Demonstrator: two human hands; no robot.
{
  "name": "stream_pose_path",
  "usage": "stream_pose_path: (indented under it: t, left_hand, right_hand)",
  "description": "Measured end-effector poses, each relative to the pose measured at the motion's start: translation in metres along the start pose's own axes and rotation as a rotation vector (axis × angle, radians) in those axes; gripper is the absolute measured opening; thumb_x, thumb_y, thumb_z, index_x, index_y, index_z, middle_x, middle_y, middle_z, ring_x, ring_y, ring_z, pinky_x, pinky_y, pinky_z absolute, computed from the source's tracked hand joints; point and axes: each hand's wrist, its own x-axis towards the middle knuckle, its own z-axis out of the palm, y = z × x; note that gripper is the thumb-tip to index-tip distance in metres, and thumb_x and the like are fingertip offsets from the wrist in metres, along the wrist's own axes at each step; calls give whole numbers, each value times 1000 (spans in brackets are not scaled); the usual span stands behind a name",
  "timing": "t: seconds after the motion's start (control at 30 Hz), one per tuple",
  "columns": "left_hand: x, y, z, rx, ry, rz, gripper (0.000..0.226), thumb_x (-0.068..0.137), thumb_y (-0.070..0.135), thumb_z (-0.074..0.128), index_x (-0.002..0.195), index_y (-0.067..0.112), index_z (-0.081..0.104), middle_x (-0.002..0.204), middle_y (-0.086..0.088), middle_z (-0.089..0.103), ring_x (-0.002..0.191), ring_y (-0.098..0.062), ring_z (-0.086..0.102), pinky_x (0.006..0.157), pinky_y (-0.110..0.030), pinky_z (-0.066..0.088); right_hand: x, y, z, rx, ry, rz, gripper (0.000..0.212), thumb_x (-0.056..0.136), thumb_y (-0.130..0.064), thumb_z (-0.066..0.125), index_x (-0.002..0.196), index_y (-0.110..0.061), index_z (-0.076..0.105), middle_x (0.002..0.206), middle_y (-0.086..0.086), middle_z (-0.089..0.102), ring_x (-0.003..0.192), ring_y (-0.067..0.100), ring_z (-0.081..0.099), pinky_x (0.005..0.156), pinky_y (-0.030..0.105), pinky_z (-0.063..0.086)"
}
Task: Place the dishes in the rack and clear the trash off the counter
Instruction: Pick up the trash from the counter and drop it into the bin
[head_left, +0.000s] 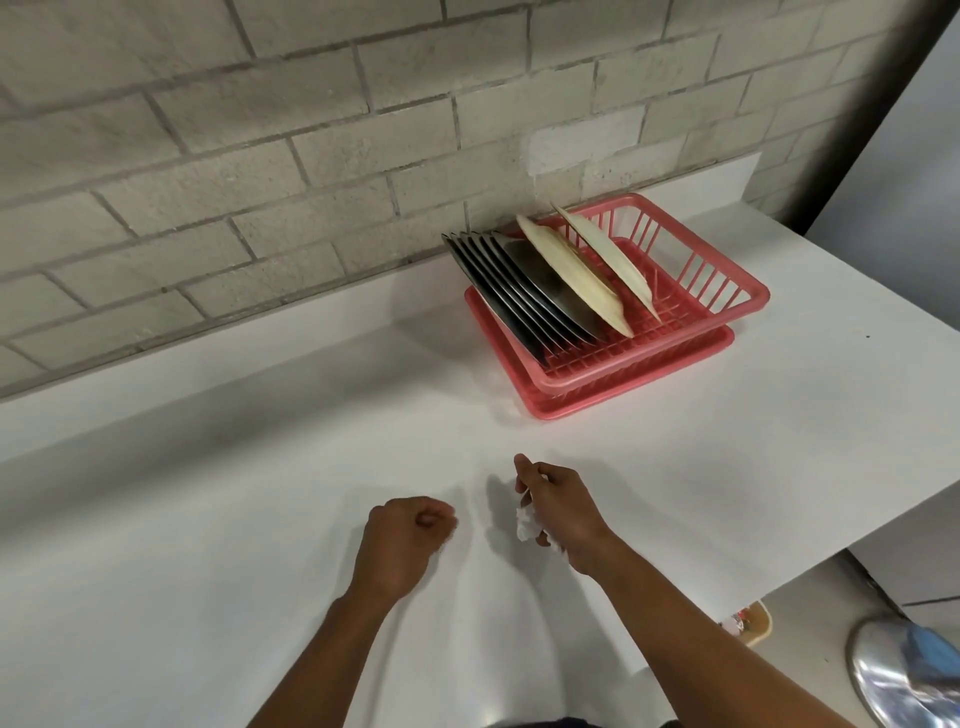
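A pink dish rack (727, 296) stands at the back right of the white counter (208, 493), against the brick wall. Several steel plates (524, 291) lean upright in its left half, and two cream plates (571, 270) stand to their right. My right hand (561, 509) hovers over the counter's middle, shut on crumpled white tissue (527, 522) that sticks out below the fingers. Just left of it, my left hand (405, 535) is curled into a fist with nothing visible in it.
The counter's right edge runs diagonally from the rack's far side to the lower right. Below that edge on the floor are a tan bin (753, 623) holding scraps and a shiny metal lid (904, 675) with something blue. The brick wall backs the counter.
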Motion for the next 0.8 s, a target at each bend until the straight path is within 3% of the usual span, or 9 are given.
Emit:
stream_pose_path:
  t: [0.1, 0.27, 0.37, 0.43, 0.5, 0.63, 0.8]
  left_hand:
    - [-8, 1, 3, 207, 32, 87, 9, 86, 26, 80, 95, 26, 81, 77, 20, 74, 76, 5, 70, 81, -19, 56]
    - [-9, 13, 4, 436, 18, 174, 12, 94, 30, 70, 97, 25, 80, 88, 7, 78, 86, -13, 71, 83, -29, 54]
    - [-7, 19, 6, 556, -14, 201, 18, 95, 25, 63, 82, 22, 75, 76, 5, 73, 79, -16, 66, 76, -27, 51]
    - [-6, 22, 7, 626, -18, 190, 27, 94, 20, 58, 67, 22, 61, 64, 6, 61, 69, -15, 57, 67, -25, 45]
    - [-6, 22, 9, 661, -14, 181, 29, 94, 19, 56, 65, 25, 55, 63, 5, 57, 68, -17, 53, 66, -26, 43]
    - [-6, 21, 13, 690, 18, 185, 22, 97, 22, 54, 82, 22, 71, 82, 2, 72, 84, -21, 64, 73, -28, 44]
    - [-6, 20, 17, 771, 20, 143, 25, 95, 12, 48, 93, 23, 70, 97, 5, 71, 92, -19, 65, 78, -26, 44]
  right_hand:
    - [-4, 2, -3, 10, 6, -6, 44, 102, -48, 56, 78, -10, 58, 49, 7, 55, 55, 28, 51, 46, 24, 30]
    - [-10, 3, -11, 15, 22, -20, 44, 102, -48, 56, 78, -10, 57, 49, 8, 55, 53, 27, 53, 44, 23, 31]
    - [-12, 3, -15, 24, 28, -21, 44, 102, -47, 56, 79, -10, 57, 51, 9, 56, 52, 27, 53, 44, 23, 30]
    - [-14, 4, -17, 26, 32, -24, 44, 103, -46, 56, 79, -9, 56, 52, 12, 56, 50, 27, 52, 44, 22, 30]
    - [-15, 5, -19, 31, 32, -28, 44, 103, -45, 56, 79, -9, 56, 52, 14, 55, 47, 26, 52, 44, 22, 29]
    - [-16, 6, -20, 37, 24, -30, 43, 103, -45, 56, 79, -9, 55, 50, 14, 54, 47, 26, 51, 45, 24, 28]
    - [-17, 7, -20, 30, 29, -30, 44, 102, -47, 57, 79, -10, 57, 55, 14, 56, 54, 28, 53, 48, 26, 29]
